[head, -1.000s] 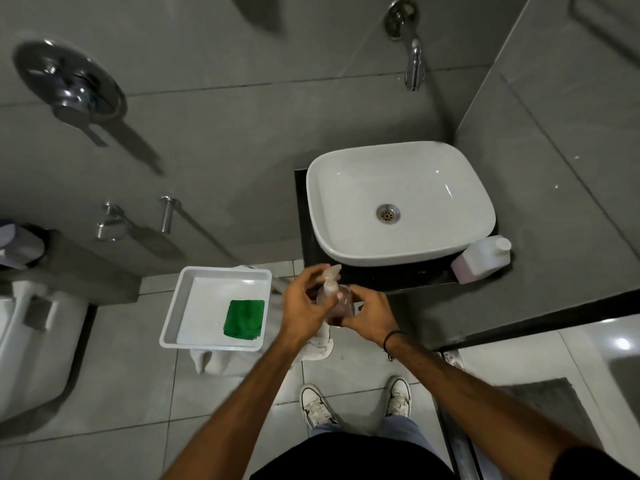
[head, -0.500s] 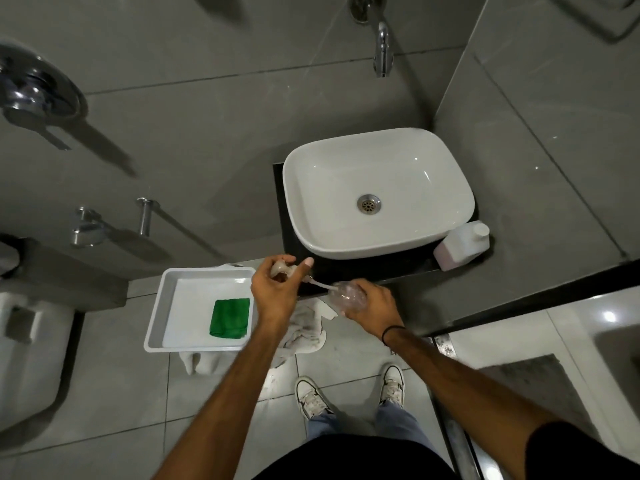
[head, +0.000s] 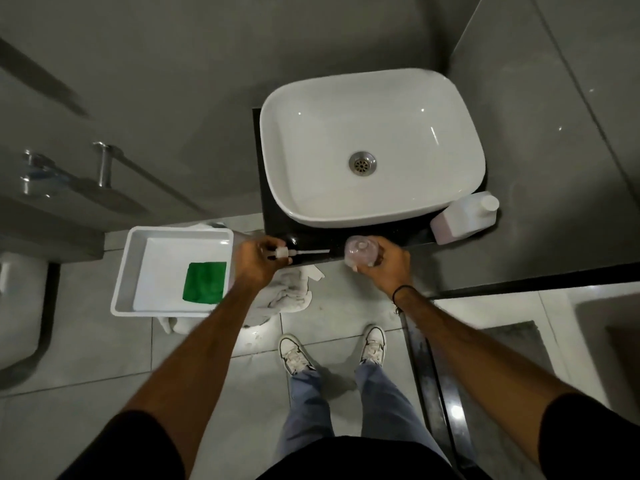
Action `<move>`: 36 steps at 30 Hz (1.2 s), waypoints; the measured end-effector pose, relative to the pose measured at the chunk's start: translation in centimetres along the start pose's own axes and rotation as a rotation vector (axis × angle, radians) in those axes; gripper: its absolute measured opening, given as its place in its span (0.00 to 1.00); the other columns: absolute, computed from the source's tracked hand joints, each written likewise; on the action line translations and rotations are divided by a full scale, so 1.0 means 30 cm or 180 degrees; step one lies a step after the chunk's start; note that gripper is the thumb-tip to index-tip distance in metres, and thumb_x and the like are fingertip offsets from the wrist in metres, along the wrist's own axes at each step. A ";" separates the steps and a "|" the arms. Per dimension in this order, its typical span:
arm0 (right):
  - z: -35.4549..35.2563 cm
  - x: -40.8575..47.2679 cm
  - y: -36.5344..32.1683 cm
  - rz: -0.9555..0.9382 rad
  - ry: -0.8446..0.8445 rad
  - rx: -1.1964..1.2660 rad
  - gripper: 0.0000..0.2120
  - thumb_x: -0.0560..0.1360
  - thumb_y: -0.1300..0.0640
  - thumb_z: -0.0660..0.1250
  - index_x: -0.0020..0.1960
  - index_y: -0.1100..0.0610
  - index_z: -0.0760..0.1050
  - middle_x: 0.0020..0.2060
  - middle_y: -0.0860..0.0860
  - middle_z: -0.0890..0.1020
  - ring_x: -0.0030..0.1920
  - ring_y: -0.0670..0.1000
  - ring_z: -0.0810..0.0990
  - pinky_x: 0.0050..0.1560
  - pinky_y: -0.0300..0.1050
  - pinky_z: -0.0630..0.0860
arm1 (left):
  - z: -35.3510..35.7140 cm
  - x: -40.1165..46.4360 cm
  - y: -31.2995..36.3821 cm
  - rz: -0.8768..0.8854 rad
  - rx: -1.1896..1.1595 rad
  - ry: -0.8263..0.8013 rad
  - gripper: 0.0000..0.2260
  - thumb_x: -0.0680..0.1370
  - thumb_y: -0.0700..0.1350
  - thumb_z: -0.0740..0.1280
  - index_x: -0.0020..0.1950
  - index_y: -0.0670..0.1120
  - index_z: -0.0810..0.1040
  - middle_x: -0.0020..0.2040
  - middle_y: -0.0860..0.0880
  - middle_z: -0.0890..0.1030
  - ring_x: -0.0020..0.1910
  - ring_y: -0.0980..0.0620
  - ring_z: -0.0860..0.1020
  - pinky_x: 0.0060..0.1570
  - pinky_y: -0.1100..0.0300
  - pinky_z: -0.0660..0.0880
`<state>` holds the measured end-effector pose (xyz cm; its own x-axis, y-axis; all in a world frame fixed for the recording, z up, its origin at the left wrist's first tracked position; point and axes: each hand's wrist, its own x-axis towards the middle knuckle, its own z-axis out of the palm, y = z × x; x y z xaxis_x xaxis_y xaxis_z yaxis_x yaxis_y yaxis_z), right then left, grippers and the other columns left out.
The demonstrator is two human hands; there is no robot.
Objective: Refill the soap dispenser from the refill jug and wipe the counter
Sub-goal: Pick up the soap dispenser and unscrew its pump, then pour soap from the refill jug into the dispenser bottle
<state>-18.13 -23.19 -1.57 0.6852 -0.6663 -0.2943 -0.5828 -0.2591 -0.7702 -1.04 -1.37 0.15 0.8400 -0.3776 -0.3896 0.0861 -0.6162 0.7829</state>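
My right hand [head: 388,268] grips the clear soap dispenser bottle [head: 360,254], its open mouth facing up, over the front edge of the black counter [head: 273,220]. My left hand [head: 258,261] holds the white pump head [head: 282,253], its dip tube [head: 311,251] pointing right and fully out of the bottle. The refill jug [head: 462,220], pale with a white cap, stands on the counter at the sink's right corner. A green cloth [head: 205,282] lies in a white tray [head: 138,247] to the left.
A white basin [head: 450,109] fills most of the counter. A crumpled white rag [head: 291,292] lies on the tiled floor below my left hand. Grey walls stand behind and to the right. My shoes are on the floor below.
The pump, seated on the bottle a second ago, has been pulled out to the left by my left hand. My right hand carried the bottle slightly right.
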 end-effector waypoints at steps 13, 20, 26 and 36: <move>0.018 0.073 0.038 -0.0191 0.0162 -0.0056 0.29 0.57 0.61 0.85 0.57 0.54 0.82 0.50 0.48 0.83 0.47 0.48 0.82 0.45 0.27 0.76 | 0.079 0.080 -0.039 0.0599 0.1886 0.0126 0.20 0.65 0.54 0.82 0.54 0.51 0.85 0.60 0.49 0.79 0.61 0.43 0.72 0.57 0.47 0.71; 0.010 0.074 0.029 -0.0202 0.0228 -0.0118 0.28 0.57 0.60 0.85 0.55 0.55 0.82 0.49 0.52 0.82 0.47 0.51 0.82 0.48 0.47 0.82 | 0.085 0.083 -0.038 0.0579 0.1904 0.0173 0.20 0.67 0.54 0.81 0.56 0.50 0.85 0.62 0.46 0.78 0.62 0.42 0.72 0.59 0.45 0.72; -0.002 0.072 0.034 -0.0149 0.0153 -0.0192 0.31 0.57 0.59 0.86 0.58 0.57 0.81 0.51 0.53 0.81 0.48 0.52 0.82 0.48 0.42 0.80 | 0.098 0.105 -0.019 0.0562 0.1876 0.0194 0.22 0.64 0.54 0.83 0.55 0.49 0.86 0.60 0.46 0.79 0.61 0.41 0.73 0.57 0.46 0.74; -0.035 0.059 0.025 -0.0159 0.0070 -0.0370 0.32 0.57 0.57 0.86 0.59 0.59 0.80 0.52 0.56 0.81 0.49 0.55 0.83 0.52 0.49 0.81 | 0.078 0.051 -0.005 0.0420 0.1878 0.0235 0.29 0.64 0.55 0.83 0.62 0.49 0.80 0.66 0.44 0.74 0.64 0.41 0.70 0.62 0.44 0.73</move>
<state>-17.81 -25.31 -2.07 0.7056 -0.6653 -0.2438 -0.5958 -0.3708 -0.7124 -1.02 -3.46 -1.70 0.8602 -0.4408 -0.2563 -0.3147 -0.8545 0.4132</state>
